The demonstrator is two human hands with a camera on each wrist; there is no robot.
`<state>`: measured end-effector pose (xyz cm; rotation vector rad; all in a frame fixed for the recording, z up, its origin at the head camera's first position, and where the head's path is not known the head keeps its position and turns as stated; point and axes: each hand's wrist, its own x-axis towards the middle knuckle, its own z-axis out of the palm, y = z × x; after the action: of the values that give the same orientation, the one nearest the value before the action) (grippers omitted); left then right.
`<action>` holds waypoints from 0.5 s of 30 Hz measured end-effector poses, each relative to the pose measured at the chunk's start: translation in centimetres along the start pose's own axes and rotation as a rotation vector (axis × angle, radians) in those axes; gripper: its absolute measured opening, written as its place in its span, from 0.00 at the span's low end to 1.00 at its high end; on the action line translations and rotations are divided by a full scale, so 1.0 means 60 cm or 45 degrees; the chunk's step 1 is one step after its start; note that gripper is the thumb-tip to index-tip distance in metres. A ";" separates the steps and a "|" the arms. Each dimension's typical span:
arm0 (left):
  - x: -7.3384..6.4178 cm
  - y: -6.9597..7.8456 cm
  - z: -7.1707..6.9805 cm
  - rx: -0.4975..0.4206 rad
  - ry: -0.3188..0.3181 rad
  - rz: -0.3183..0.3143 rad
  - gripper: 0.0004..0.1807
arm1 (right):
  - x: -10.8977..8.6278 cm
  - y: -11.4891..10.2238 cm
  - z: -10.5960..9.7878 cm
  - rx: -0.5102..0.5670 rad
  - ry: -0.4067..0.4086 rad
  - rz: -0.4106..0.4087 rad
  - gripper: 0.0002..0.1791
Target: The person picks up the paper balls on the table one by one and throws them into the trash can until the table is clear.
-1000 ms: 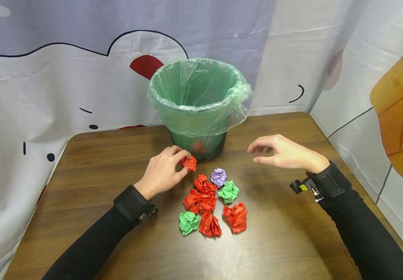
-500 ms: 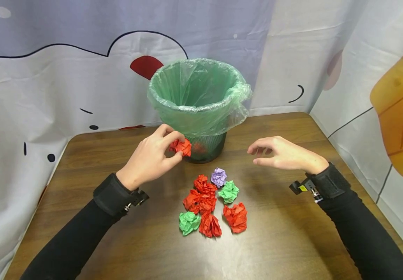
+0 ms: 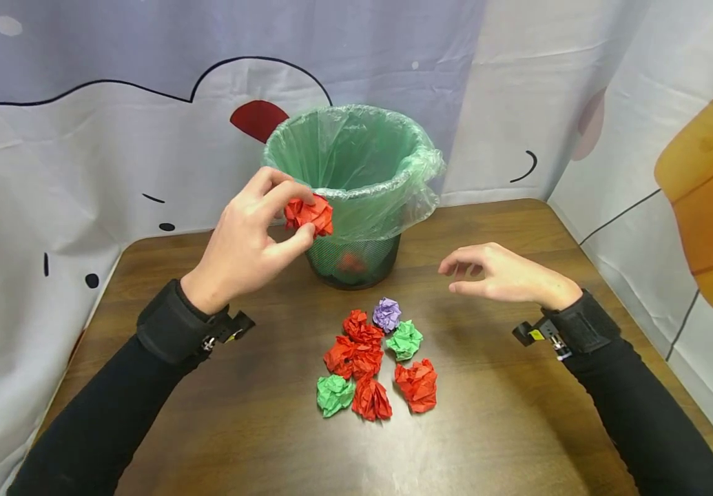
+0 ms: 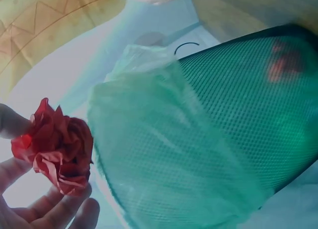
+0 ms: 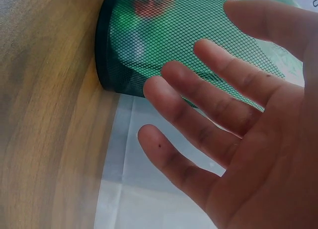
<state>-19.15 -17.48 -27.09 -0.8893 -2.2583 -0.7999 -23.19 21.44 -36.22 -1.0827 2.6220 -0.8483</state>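
Observation:
My left hand (image 3: pixel 244 238) pinches a crumpled red paper ball (image 3: pixel 310 215) between thumb and fingers, raised in front of the left side of a mesh bin (image 3: pixel 356 265). In the left wrist view the same red paper ball (image 4: pixel 58 149) sits at the fingertips, apart from the bin's green plastic liner (image 4: pixel 144 139). Right of the bin my right hand (image 3: pixel 505 274) hovers over the table, holding nothing. Its fingers are relaxed and spread in the right wrist view. Something red (image 5: pixel 153 3) shows blurred through the mesh, low in the bin.
Several red paper balls (image 3: pixel 365 362) lie clustered on the wooden table (image 3: pixel 492 427), with a purple one (image 3: pixel 387 314), two green ones (image 3: pixel 404 339), and a separate red one (image 3: pixel 417 386) around them. A printed curtain (image 3: pixel 145 158) hangs behind and to the right.
My left hand has lifted the red paper ball from near the bin's base, up and to the left, to about the rim's height. The right hand has stayed almost still.

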 end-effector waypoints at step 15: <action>0.086 -0.008 -0.019 0.030 0.229 -0.016 0.13 | -0.002 0.007 0.005 -0.004 -0.011 0.021 0.14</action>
<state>-22.31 -16.56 -22.95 -0.7616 -2.1138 -0.8229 -23.22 21.64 -36.72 -1.0622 2.6221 -0.8345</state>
